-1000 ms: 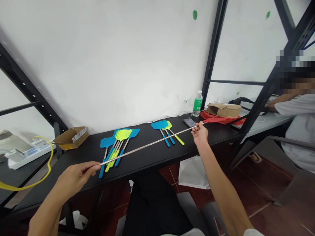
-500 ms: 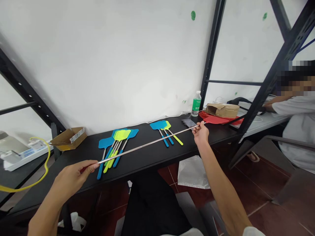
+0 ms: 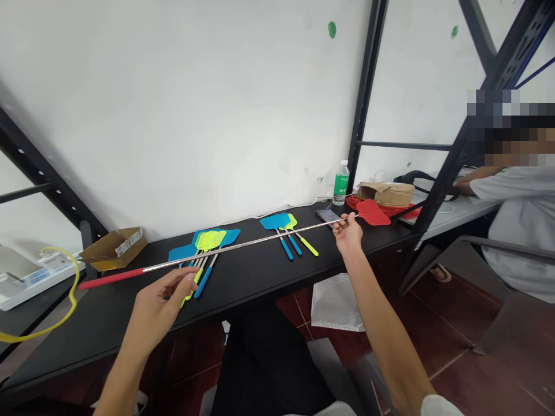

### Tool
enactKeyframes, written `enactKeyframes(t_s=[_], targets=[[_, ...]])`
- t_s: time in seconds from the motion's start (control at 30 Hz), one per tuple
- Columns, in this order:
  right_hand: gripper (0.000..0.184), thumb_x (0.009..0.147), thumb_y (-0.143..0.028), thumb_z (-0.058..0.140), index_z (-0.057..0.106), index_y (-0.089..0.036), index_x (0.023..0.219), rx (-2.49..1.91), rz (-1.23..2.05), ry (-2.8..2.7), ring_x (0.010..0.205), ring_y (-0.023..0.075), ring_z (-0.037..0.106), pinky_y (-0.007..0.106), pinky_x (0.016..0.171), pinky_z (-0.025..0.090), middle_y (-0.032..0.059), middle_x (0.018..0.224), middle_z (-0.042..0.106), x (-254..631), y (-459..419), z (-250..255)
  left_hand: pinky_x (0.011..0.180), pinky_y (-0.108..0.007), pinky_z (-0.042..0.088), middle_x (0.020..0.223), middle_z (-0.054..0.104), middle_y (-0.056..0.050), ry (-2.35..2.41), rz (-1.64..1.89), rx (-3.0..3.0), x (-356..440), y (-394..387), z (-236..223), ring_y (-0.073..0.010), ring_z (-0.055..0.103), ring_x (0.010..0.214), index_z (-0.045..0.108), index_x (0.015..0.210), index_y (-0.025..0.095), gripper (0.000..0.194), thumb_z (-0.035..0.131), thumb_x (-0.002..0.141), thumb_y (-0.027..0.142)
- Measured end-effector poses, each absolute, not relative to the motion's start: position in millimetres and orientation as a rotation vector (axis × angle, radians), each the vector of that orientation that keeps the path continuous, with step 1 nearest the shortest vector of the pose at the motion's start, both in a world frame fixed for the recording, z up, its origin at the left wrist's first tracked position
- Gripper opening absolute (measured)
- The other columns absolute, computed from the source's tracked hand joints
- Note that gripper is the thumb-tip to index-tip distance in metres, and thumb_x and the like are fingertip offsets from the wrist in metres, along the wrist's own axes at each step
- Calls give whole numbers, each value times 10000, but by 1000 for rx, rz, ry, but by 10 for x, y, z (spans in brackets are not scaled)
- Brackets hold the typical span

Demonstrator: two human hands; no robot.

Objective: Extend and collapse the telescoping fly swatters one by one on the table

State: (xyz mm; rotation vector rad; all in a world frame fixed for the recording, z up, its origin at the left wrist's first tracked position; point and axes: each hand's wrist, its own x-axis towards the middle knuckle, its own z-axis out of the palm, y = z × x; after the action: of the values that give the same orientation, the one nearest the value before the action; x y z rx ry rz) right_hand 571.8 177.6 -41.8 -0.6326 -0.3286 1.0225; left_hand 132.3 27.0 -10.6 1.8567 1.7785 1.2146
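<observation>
At the left end of the black table (image 3: 269, 274), an open cardboard box (image 3: 100, 249) contains a printed packet (image 3: 129, 242); its remaining contents cannot be discerned. At the far right, a brown carton (image 3: 396, 195) lies on red material (image 3: 411, 211), its interior too dark to read. Beside it stands a white-capped bottle (image 3: 341, 185) with a green label.

The red fly swatter (image 3: 373, 212), its metal shaft extended, spans the space above the table, head to the right and handle to the left. The right hand (image 3: 349, 236) is closed on the shaft just beside the head. The left hand (image 3: 156, 305) lies just below the shaft in the view, near the handle, with thumb and forefinger slightly apart; whether it touches the shaft cannot be told.

Behind the shaft lie two groups: blue, green and yellow swatters (image 3: 211, 240) at left, their handles partly hidden by the left hand, and blue and yellow swatters (image 3: 276, 222) at right, crossed by the shaft. A phone (image 3: 329, 216) lies near the right hand. A yellow cable (image 3: 73, 294) curves beside the handle's end, near a white power strip (image 3: 39, 282). Beyond the rack post (image 3: 453, 156), a person (image 3: 514, 211) sits at right.
</observation>
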Motion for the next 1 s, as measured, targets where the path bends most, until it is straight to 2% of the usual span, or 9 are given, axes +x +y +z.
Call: enactKeyframes(t_s=[0.1,0.23,0.33,0.47,0.6,0.73,0.83,0.9,1.0], targets=[[409,958,-539,570,525,-203,731,-623,1021,-358,455,80,490,200,403,342,-69,539,423,5738,1757,-393,741,-304,533,782,713,-20,1663,1370,1572,1229,344,-136,-196,643,747,712,1019,151,406,639,863,517],[407,964,-534,564,514,-205,730,-611,1024,-361,439,72,479,198,402,353,-77,527,407,5758,1738,-361,631,-266,520,683,670,3,1387,1662,1189,1119,376,-99,-163,607,668,695,887,157,300,670,841,453],[393,994,-493,531,524,-201,732,-583,1027,-321,430,64,479,190,400,352,-78,513,410,5756,1729,-345,577,-238,505,667,644,11,1274,1777,1109,1026,365,-76,-140,583,619,692,814,167,288,769,745,436],[383,1006,-470,519,533,-203,732,-574,1000,-310,432,65,487,187,397,352,-77,508,418,5748,1724,-350,609,-232,513,698,656,-2,1282,1600,1251,901,336,-103,-159,586,684,707,940,201,355,850,666,376],[374,978,-494,562,530,-211,735,-611,1004,-358,440,71,501,191,395,351,-75,517,429,5714,1736,-370,613,-257,506,728,659,-20,1232,1479,1291,857,318,-143,-178,567,716,699,1007,215,354,817,722,387],[346,986,-467,555,551,-208,757,-644,1084,-403,448,70,510,193,403,354,-67,539,458,5629,1754,-382,590,-281,488,665,599,-18,1185,1555,1170,879,325,-134,-170,523,660,685,777,186,301,767,749,474],[331,975,-462,574,560,-211,759,-662,1107,-416,444,74,500,197,401,353,-64,542,466,5574,1755,-381,563,-291,466,619,538,-3,1139,1593,1105,906,319,-80,-156,473,609,629,649,183,370,752,734,521],[315,994,-422,544,578,-205,768,-645,1142,-404,447,72,495,193,402,351,-60,548,471,5557,1749,-375,554,-292,449,570,478,6,1145,1636,1069,932,304,-28,-153,444,582,567,586,187,426,697,780,544],[297,1013,-359,490,612,-193,799,-619,1209,-402,460,72,498,185,408,356,-48,561,485,5547,1739,-366,570,-288,437,533,404,19,1215,1701,951,981,281,43,-146,408,555,472,552,192,447,595,883,466]])
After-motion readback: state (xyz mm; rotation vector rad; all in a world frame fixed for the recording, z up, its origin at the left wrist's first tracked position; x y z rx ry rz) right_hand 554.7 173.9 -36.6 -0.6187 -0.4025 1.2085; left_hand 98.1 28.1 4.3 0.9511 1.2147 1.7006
